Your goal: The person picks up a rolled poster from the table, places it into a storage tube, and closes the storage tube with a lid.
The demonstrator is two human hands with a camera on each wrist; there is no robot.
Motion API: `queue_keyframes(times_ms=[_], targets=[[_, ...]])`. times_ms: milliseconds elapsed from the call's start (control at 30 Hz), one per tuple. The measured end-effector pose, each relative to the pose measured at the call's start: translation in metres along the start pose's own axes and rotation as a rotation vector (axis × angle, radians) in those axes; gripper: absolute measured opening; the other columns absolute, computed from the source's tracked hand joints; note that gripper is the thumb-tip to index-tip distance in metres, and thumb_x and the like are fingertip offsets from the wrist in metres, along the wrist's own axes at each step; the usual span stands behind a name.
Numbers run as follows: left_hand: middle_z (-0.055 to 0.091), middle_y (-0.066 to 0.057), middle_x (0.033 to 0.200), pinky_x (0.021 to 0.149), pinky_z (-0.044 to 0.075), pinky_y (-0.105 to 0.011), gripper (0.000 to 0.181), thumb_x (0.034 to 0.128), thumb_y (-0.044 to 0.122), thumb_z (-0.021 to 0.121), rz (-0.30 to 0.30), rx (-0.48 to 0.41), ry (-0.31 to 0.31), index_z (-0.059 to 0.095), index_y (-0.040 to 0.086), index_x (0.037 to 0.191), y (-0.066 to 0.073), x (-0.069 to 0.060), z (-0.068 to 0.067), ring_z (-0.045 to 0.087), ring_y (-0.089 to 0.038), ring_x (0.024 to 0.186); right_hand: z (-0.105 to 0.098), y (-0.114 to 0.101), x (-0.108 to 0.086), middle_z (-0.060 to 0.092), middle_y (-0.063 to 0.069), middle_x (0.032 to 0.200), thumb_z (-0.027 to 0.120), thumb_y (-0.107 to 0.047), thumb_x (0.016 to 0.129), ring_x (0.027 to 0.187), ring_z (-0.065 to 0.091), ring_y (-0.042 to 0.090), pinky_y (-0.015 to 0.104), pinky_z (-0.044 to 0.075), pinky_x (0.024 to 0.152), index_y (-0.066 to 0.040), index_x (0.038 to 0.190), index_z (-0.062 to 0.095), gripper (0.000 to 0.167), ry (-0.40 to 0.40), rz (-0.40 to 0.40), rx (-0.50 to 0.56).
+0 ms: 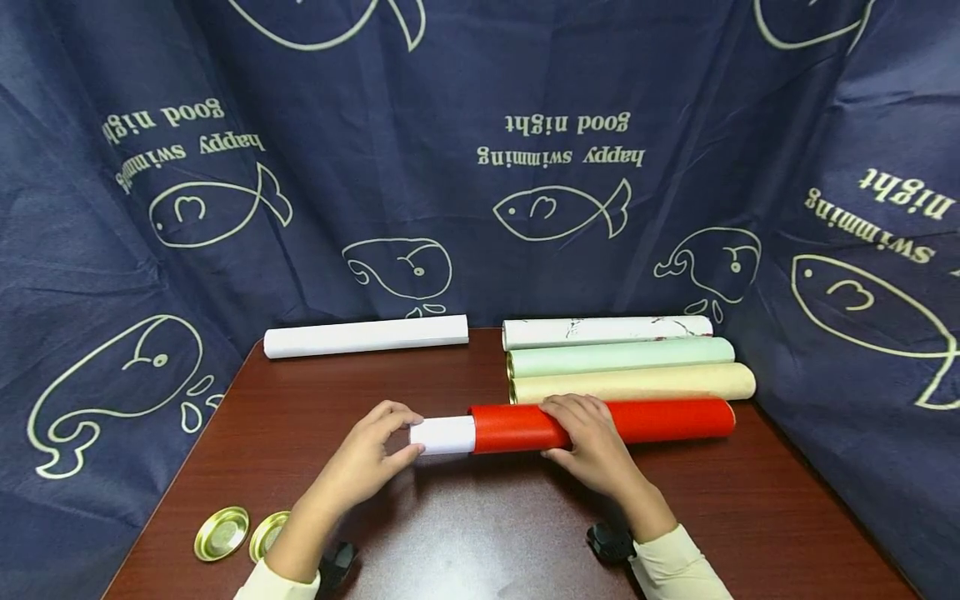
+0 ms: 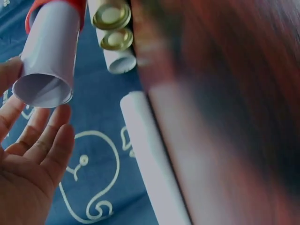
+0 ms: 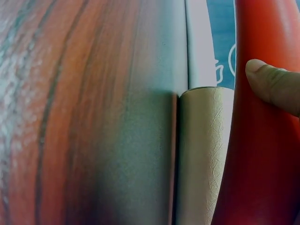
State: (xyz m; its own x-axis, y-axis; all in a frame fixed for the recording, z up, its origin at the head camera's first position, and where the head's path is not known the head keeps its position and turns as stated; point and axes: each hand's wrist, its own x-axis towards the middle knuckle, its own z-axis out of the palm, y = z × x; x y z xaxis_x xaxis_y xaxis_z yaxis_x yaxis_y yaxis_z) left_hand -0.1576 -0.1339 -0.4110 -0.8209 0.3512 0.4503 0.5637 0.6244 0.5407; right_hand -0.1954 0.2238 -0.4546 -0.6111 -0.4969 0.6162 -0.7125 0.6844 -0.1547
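Observation:
A red tube (image 1: 660, 419) lies across the middle of the table, and a rolled white sheet (image 1: 448, 435) sticks out of its left end. My left hand (image 1: 367, 454) holds the outer end of the white roll between thumb and fingers; in the left wrist view the roll (image 2: 52, 47) is hollow, with the left hand (image 2: 35, 154) around its rim. My right hand (image 1: 596, 446) grips the red tube near its middle from above. In the right wrist view the thumb of the right hand (image 3: 276, 88) presses on the red tube (image 3: 267, 154).
Behind the red tube lie a cream tube (image 1: 637, 383), a pale green tube (image 1: 622, 357) and a white patterned tube (image 1: 607, 332). Another white roll (image 1: 367, 337) is at the back left. Two gold lids, one (image 1: 222, 533) farther left, rest at the front left.

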Motion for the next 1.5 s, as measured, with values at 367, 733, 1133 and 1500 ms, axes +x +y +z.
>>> queue_keyframes(times_ms=[367,733,1133,1500], targets=[[0.062,0.0,0.115,0.08,0.056,-0.035,0.034,0.0856,0.012,0.079,0.024,-0.258,-0.05,0.066,0.01,0.117,0.013,0.013,0.04,0.065,-0.021,0.098,-0.002,0.0,0.002,0.062,0.006,0.126,0.093,-0.02,0.059,0.117,0.054,0.029,0.05,0.033,0.102,-0.011,0.124,0.063,0.071,0.011,-0.001,0.004],[0.061,0.0,0.127,0.078,0.056,-0.032,0.041,0.0893,0.022,0.076,0.021,-0.287,-0.221,0.062,0.012,0.127,0.019,0.013,0.052,0.065,-0.022,0.098,0.001,-0.003,0.001,0.062,0.006,0.126,0.093,-0.021,0.06,0.118,0.054,0.029,0.05,0.033,0.101,-0.011,0.123,0.063,0.071,0.008,0.002,0.001],[0.06,-0.003,0.126,0.087,0.054,-0.043,0.047,0.0842,0.014,0.08,0.053,-0.029,-0.188,0.061,0.009,0.127,-0.013,-0.028,-0.002,0.064,-0.026,0.105,0.002,-0.001,-0.002,0.063,0.007,0.124,0.093,-0.021,0.058,0.116,0.055,0.03,0.051,0.034,0.1,-0.01,0.122,0.064,0.071,0.019,-0.015,0.003],[0.063,0.004,0.114,0.087,0.052,-0.042,0.053,0.073,0.02,0.088,0.016,0.248,-0.255,0.065,0.01,0.12,-0.049,-0.086,-0.071,0.061,-0.017,0.106,0.001,-0.001,0.0,0.063,0.007,0.125,0.093,-0.022,0.06,0.117,0.055,0.03,0.05,0.034,0.101,-0.011,0.123,0.064,0.071,0.013,-0.003,-0.002]])
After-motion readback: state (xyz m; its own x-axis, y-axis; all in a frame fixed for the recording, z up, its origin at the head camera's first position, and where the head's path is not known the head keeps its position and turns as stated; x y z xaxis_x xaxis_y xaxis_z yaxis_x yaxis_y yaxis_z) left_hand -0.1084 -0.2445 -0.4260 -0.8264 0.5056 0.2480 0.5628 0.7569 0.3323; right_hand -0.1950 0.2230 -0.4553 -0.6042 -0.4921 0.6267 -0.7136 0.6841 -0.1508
